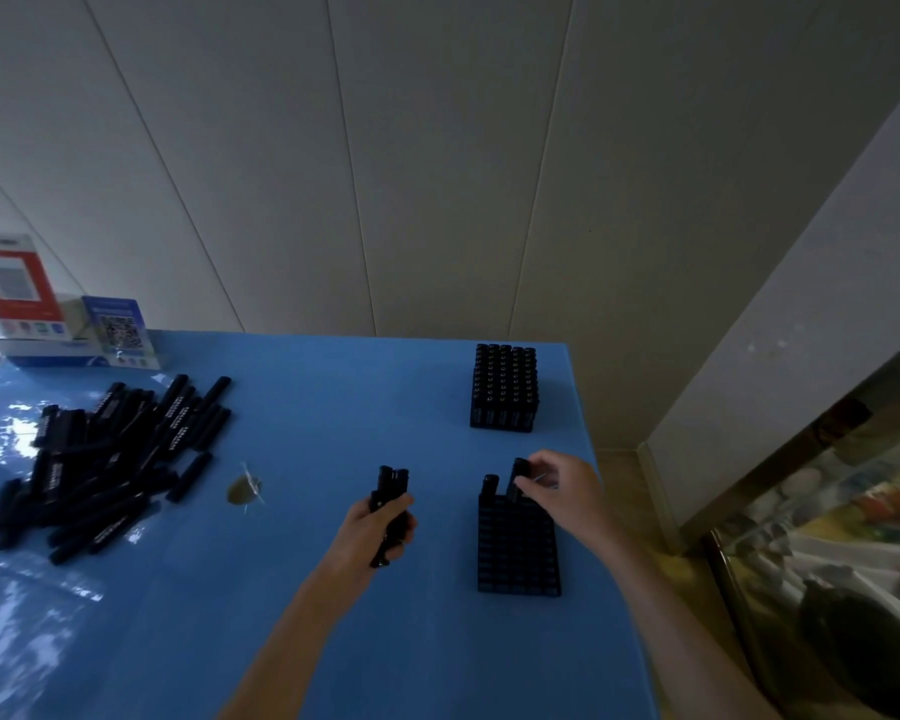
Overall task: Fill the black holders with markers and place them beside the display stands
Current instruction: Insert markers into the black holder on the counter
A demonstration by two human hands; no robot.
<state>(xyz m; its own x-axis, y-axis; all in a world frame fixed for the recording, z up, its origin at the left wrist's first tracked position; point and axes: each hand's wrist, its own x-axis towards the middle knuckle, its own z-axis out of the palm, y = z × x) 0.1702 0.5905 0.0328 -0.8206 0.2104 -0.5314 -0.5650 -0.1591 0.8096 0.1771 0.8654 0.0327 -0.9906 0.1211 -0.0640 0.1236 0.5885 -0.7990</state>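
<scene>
Right hand — fingers pinching marker

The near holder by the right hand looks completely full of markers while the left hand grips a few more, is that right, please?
Not quite: the head view shows the near holder almost empty, one marker standing at its far edge, the right hand bringing a second. The left hand does grip several.

A shop counter: QR payment stands on a blue table.

Dim, bluish light overall. Bright white glare patches lie on the glossy blue surface along its left side. The loose heap of black markers reads nearly as silhouette. Wall seams bow from wide-angle distortion; the whole frame looks soft.
</scene>
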